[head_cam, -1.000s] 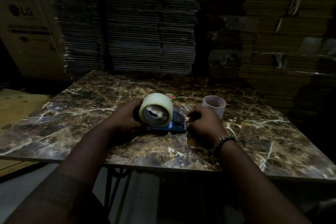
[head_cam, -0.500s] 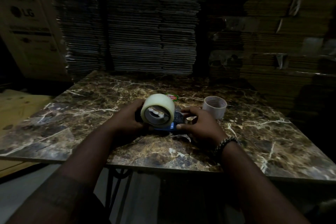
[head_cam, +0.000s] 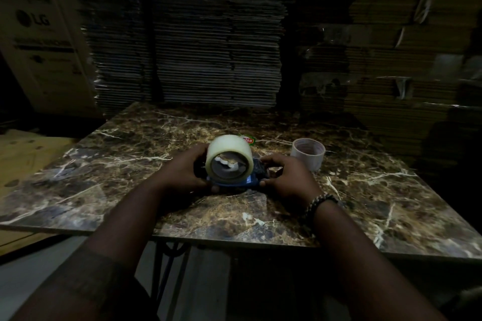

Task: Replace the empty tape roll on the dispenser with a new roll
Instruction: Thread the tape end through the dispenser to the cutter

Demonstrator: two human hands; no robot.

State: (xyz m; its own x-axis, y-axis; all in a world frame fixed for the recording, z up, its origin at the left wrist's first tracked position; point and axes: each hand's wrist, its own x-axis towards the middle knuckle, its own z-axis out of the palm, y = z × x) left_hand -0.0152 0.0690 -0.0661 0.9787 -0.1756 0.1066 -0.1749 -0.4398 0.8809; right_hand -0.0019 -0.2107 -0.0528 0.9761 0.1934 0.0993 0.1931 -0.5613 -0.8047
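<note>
A full roll of clear tape (head_cam: 229, 151) sits on a blue tape dispenser (head_cam: 241, 181) lying on the marble table (head_cam: 365, 203), its open core facing me. My left hand (head_cam: 182, 173) grips the dispenser and roll from the left side. From the right, my right hand (head_cam: 285, 177) holds the dispenser's front end, fingers curled over its dark part. An empty tape core (head_cam: 308, 154) stands upright on the table just right of my right hand, apart from it.
A small red and green sticker (head_cam: 247, 140) lies behind the roll. Tall stacks of flattened cardboard (head_cam: 208, 34) rise behind the table. A large printed carton (head_cam: 39, 41) stands at the left. The table's near edge is close to me.
My right hand has slid closer along the dispenser's front end and both hands have shifted the dispenser slightly toward me. The empty core has not moved.
</note>
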